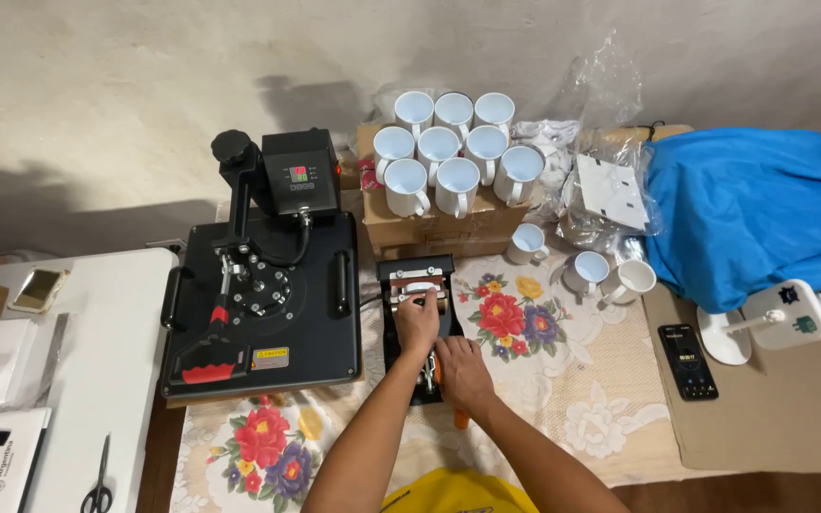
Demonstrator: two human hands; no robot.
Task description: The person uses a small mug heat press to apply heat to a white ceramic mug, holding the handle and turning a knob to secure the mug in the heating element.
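Pale plaster wall [144, 76] — floral-clothed table [563, 380], shadows

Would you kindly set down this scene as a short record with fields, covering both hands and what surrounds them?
left hand: left hand on the white mug clamped in the mug press
right hand: right hand on the press's orange-tipped lever
left of them: black flat heat press
behind: white mugs on cardboard boxes
right: phone, blue cloth
surface: floral tablecloth

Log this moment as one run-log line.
left hand: on mug in mug press | right hand: on press handle | flat heat press: beside, untouched
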